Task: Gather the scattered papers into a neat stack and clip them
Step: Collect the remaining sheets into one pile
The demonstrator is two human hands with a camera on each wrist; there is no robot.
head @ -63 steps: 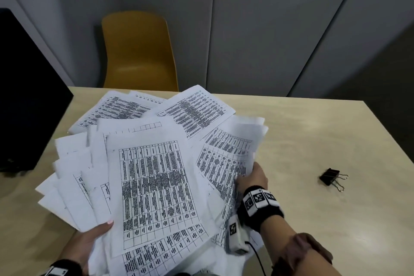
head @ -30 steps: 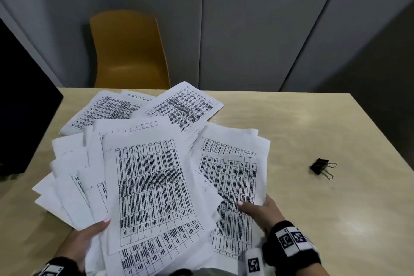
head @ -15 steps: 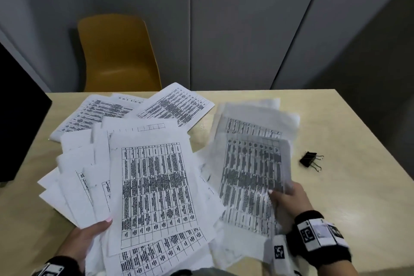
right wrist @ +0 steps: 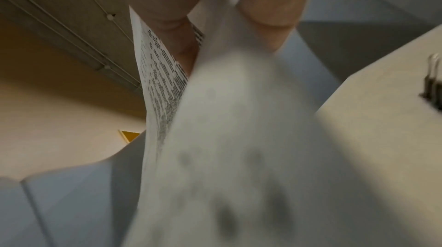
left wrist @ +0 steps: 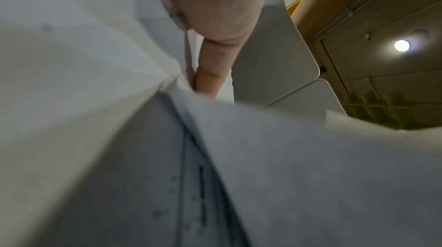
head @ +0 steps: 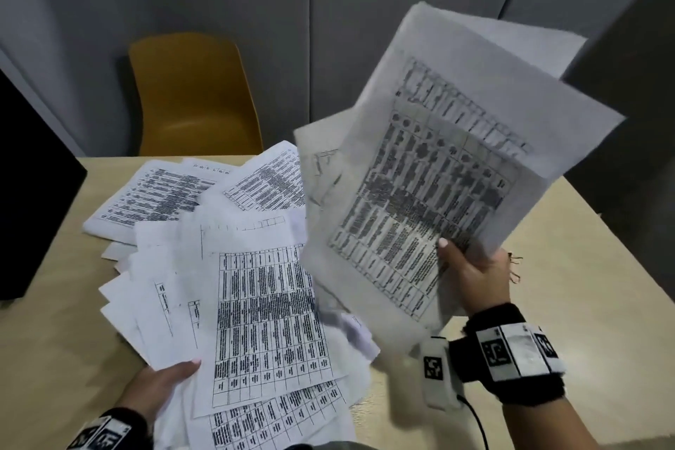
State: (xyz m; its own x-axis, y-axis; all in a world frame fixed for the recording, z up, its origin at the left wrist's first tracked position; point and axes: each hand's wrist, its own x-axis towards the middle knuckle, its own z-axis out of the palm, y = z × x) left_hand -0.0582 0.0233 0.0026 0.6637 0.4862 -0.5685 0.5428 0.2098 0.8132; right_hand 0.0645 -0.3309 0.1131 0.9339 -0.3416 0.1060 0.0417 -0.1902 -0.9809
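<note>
My right hand (head: 471,267) pinches a bundle of printed sheets (head: 431,172) and holds it tilted in the air above the right half of the table; the right wrist view shows those sheets (right wrist: 215,118) between thumb and fingers. My left hand (head: 164,384) holds the near edge of a fanned pile of printed papers (head: 255,310), thumb on top; in the left wrist view a finger (left wrist: 210,73) lies against the papers (left wrist: 119,99). More sheets (head: 157,194) lie flat at the back left. The black binder clip (head: 514,268) is mostly hidden behind my right hand, its handles (right wrist: 433,84) showing in the right wrist view.
The light wooden table (head: 591,285) has bare surface on its right side. A yellow chair (head: 193,95) stands behind the far edge. A black monitor (head: 33,194) occupies the left edge. Grey wall panels lie behind.
My right hand took hold of a bundle of sheets on the right of the pile and lifted it up and to the right, off the table. The left hand stayed holding the fanned pile.
</note>
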